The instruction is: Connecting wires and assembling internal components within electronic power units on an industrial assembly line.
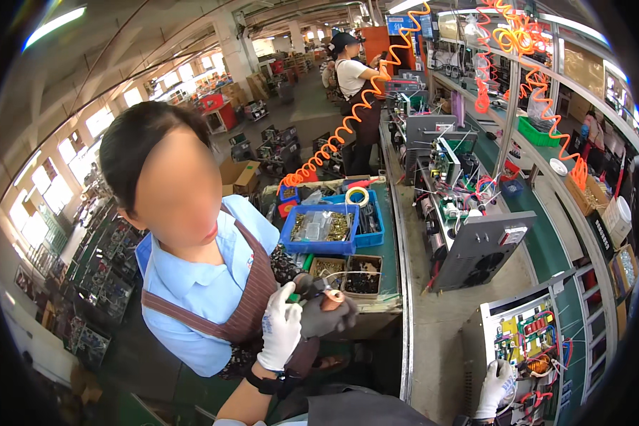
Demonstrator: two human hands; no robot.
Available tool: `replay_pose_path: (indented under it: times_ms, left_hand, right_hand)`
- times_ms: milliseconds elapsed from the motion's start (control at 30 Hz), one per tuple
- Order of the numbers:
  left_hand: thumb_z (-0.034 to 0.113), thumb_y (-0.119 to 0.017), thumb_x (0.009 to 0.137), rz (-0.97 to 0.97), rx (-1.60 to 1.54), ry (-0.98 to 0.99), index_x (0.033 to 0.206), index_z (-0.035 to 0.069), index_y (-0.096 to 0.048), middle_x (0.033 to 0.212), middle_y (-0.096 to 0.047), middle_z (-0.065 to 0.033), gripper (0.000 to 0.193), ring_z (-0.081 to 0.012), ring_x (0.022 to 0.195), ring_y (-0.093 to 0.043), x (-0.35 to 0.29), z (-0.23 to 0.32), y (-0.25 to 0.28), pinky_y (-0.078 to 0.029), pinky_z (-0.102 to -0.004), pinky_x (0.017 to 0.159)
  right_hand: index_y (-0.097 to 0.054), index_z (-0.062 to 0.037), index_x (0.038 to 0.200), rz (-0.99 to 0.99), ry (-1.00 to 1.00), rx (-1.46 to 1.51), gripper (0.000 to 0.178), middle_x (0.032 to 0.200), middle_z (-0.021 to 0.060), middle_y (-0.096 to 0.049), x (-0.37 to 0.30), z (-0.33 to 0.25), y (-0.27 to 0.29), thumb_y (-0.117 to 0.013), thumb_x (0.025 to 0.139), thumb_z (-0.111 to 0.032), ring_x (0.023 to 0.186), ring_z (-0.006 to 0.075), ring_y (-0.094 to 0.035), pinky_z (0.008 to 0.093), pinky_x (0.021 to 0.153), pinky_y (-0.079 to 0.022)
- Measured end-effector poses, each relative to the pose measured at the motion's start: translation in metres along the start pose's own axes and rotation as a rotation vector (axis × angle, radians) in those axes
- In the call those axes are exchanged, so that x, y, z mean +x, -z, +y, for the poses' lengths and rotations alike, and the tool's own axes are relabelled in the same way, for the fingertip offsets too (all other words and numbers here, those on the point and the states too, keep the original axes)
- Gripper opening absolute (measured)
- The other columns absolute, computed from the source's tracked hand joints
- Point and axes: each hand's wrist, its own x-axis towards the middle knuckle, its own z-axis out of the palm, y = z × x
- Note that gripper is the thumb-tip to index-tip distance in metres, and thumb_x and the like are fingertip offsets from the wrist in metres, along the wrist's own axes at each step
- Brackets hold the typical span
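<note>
My left hand (280,330), in a white glove, is raised beside the co-worker's dark-gloved hands. Its fingers are closed next to a small green piece (294,298); what they grip is not clear. The co-worker's gloved hand (326,319) holds a copper-coloured spool (332,299), from which a thin pale strand seems to rise. At the lower right, my right hand (495,389), also white-gloved, has curled fingers at the edge of an opened metal unit (476,337). Inside that unit are a yellow circuit board (508,341), a copper coil (539,365) and red wires. Whatever my right fingers hold is hidden.
Blue bins (319,247) of small metal parts and a roll of tape (357,197) stand on the bench. Cardboard boxes (363,275) hold screws. Another unit (483,248) stands on the line. An orange coiled hose (334,142) hangs across. Another person (358,92) works farther back.
</note>
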Motion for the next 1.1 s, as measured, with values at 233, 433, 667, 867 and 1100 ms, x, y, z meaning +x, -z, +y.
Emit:
replay_pose_path:
  times_ms: [233,433,667,867,1100]
  left_hand:
    - [-0.004,-0.049,0.086,0.306,0.022,-0.125,0.118,-0.005,-0.052,0.110,-0.059,-0.0175,0.032,-0.0196,0.077,-0.062,0.005,0.017,0.030,-0.050,-0.0293,0.070]
    - [-0.002,-0.054,0.085,0.151,-0.211,-0.137,0.112,-0.004,-0.056,0.107,-0.061,-0.0159,0.027,-0.0195,0.083,-0.064,-0.006,0.059,0.016,-0.050,-0.0288,0.075]
    - [-0.002,-0.059,0.081,-0.021,-0.109,-0.379,0.109,-0.002,-0.059,0.105,-0.064,-0.0180,0.028,-0.0311,0.092,-0.063,-0.007,0.073,-0.029,-0.050,-0.0355,0.081]
    - [-0.001,-0.060,0.081,-0.110,-0.122,-0.437,0.108,-0.002,-0.060,0.103,-0.065,-0.0172,0.027,-0.0300,0.091,-0.064,0.000,0.083,-0.057,-0.050,-0.0345,0.080]
    - [0.002,-0.059,0.082,-0.399,-0.248,-0.416,0.107,-0.001,-0.060,0.099,-0.064,-0.0183,0.026,-0.0312,0.089,-0.063,0.031,0.101,-0.107,-0.050,-0.0375,0.079]
  right_hand:
    - [-0.054,0.0011,0.081,-0.015,0.016,-0.018,0.013,0.075,0.0096,-0.053,0.001,0.005,-0.005,-0.055,0.088,-0.009,0.070,0.0209,-0.049,0.0324,0.068,-0.041]
    - [-0.067,-0.0070,0.102,-0.117,0.018,-0.510,0.039,0.099,0.0171,-0.063,-0.005,-0.041,0.029,-0.057,0.086,-0.041,0.097,0.0342,-0.056,0.0443,0.084,-0.044]
    - [-0.054,0.0000,0.081,-0.014,-0.021,0.032,0.011,0.080,0.0108,-0.054,0.002,-0.008,-0.001,-0.056,0.087,-0.009,0.077,0.0226,-0.051,0.0331,0.074,-0.041]
    - [-0.056,-0.0015,0.077,0.011,-0.029,-0.086,0.010,0.073,0.0110,-0.055,-0.004,-0.010,0.004,-0.059,0.082,-0.009,0.074,0.0263,-0.053,0.0364,0.070,-0.041]
    - [-0.058,-0.0045,0.072,0.114,0.070,-0.221,0.014,0.074,0.0136,-0.057,0.003,-0.049,0.015,-0.063,0.077,-0.016,0.074,0.0299,-0.055,0.0418,0.069,-0.041]
